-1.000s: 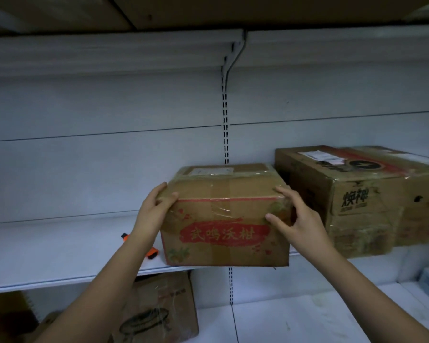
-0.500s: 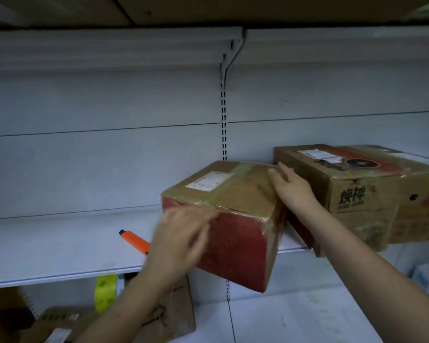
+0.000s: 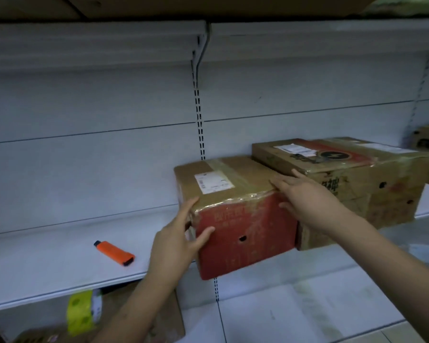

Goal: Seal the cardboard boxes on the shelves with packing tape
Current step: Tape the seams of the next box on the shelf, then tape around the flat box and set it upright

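1. A small cardboard box [image 3: 235, 214] with a red front face sat at the centre of the frame on the white shelf [image 3: 47, 258], its front end overhanging the shelf edge.
2. Clear tape and a white label [image 3: 213, 181] covered its brown top.
3. The left hand [image 3: 178, 246] held the box's lower left front corner, fingers straight along the left side and thumb pressed on the red face.
4. The right hand [image 3: 305, 196] lay with spread, straight fingers over the box's upper right corner, gripping nothing.
5. A larger taped cardboard box [image 3: 357, 179] stood touching it, right of centre.
6. An orange lighter [image 3: 114, 252] lay on the shelf at lower left, well apart from the hands.
7. A yellow-green tape roll [image 3: 81, 311] showed below the shelf, at the bottom left.
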